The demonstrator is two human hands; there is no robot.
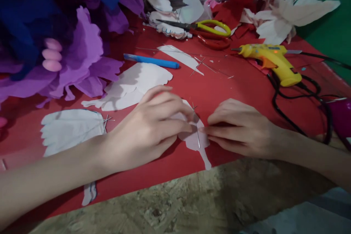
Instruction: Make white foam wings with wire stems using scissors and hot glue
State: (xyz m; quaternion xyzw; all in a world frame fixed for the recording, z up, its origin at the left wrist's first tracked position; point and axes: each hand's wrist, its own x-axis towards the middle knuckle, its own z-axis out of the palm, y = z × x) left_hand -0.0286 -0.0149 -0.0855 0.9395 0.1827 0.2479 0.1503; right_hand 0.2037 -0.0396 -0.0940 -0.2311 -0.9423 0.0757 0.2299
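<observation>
A small white paper cutout [189,140] with a narrow stem lies near the front edge of the red table, and a thin wire [198,139] runs along it. My left hand [156,124] comes over it from the left, fingers bent and closed on its left part. From the other side, my right hand [238,128] has its fingers pressed together at the cutout's right edge, close to the wire. What lies between the right fingertips is partly hidden. Under my left forearm, a stack of white scalloped cutouts [72,126] has crossed wires [106,120] on it.
More white petals [137,84] and a blue pen [150,60] lie beyond my left hand. Scissors [211,27] and crossed wires [199,66] are farther back. A yellow glue gun [271,60] with a black cord stands right. Large purple paper flowers [79,62] fill the left.
</observation>
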